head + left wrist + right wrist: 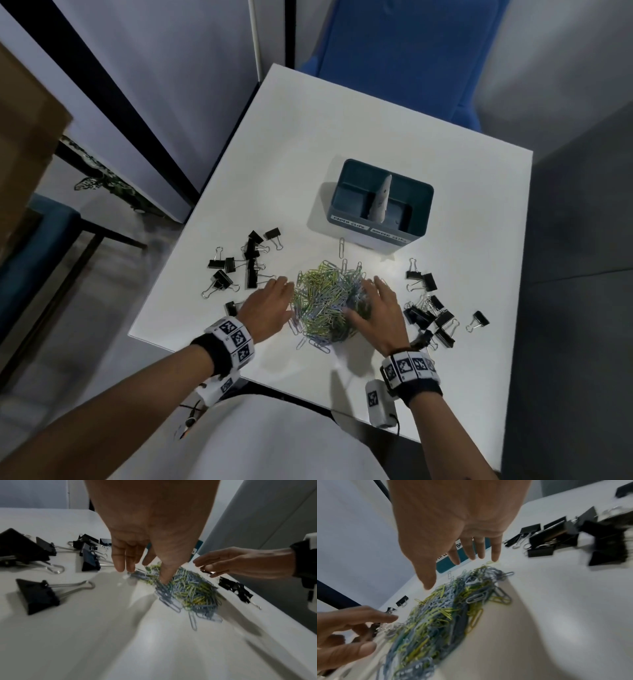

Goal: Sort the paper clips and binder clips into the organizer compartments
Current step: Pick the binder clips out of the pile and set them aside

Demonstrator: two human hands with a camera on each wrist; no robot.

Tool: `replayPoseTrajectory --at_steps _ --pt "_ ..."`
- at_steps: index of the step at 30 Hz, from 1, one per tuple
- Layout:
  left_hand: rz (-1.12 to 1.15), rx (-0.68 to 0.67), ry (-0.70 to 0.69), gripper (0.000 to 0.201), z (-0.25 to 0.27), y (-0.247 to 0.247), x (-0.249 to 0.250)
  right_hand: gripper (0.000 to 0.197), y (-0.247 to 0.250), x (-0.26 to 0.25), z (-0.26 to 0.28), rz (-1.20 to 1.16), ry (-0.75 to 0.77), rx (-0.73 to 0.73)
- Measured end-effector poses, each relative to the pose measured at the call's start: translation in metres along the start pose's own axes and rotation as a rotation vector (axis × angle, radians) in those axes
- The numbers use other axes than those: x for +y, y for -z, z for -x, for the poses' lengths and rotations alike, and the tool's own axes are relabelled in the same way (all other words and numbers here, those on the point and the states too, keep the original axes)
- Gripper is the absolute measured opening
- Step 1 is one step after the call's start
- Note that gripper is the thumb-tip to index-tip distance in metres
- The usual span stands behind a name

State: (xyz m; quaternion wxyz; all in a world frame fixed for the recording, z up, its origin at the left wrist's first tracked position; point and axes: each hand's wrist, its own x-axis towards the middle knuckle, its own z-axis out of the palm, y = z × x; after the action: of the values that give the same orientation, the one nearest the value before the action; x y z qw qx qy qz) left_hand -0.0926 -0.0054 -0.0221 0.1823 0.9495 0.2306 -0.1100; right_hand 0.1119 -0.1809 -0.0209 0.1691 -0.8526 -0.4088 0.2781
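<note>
Your left hand (270, 306) and right hand (376, 308) flat-fingered, flanking the paper clips (329, 301), organizer (380, 205) labelled PAPER CLIPS and BINDER CLIPS, binder clips (239, 270) scattered on table (462, 205)

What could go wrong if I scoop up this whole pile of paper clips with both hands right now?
Tangled paper clips may trail off and drop as the left hand and right hand lift them toward the organizer. Binder clips lying close beside the right hand could get swept in. The pile looks wide next to the paper clip compartment, so some may spill over.
</note>
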Motion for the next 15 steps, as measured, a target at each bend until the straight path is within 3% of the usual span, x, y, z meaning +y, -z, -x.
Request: replayPoseTrajectory --at_steps 3,5,10,13,15 --pt "-0.008 -0.073 0.061 0.065 0.001 -0.010 0.008 0.113 -0.009 0.007 0.009 0.088 -0.061 -0.117" --pt "0.012 -0.072 0.049 0.062 -0.007 -0.013 0.022 0.119 -0.020 0.002 0.009 0.127 -0.082 -0.175" --pt "0.079 -0.075 -0.055 0.047 -0.021 -0.004 0.037 0.101 -0.028 -0.016 0.010 0.057 -0.063 -0.136" --pt "0.062 0.012 -0.141 0.042 -0.012 0.001 0.024 0.090 -0.013 -0.012 0.019 0.027 -0.042 -0.071" --pt "0.027 0.032 -0.235 0.029 -0.002 0.002 0.016 0.083 -0.005 -0.003 0.031 -0.011 -0.083 0.001"
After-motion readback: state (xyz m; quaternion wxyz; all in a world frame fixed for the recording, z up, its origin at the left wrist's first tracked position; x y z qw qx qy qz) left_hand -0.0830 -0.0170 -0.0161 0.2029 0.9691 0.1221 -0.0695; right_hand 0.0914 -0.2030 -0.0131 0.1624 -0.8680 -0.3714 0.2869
